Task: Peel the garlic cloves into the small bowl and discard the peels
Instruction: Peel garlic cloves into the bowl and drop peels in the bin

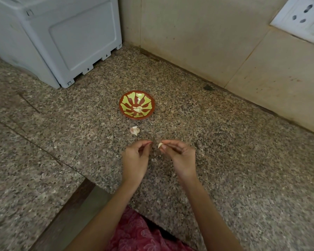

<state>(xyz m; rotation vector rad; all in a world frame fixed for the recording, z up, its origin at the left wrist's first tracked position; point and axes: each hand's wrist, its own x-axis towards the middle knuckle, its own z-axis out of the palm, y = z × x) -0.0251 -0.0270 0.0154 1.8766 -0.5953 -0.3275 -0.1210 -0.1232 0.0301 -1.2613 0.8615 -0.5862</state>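
Two hands hovered over the speckled bench [225, 160], close together but not touching. The right hand [179, 158] had its grip pinched on a pale clove [159, 145] between thumb and fingertips. The left hand [135, 160] had its fingers curled, thumb and forefinger meeting; whether that grip held a peel could not be told. Beyond them a garlic piece [134, 130] lay on the bench, and just past it stood the bowl [127, 99] with peeled cloves [138, 109] at its bottom.
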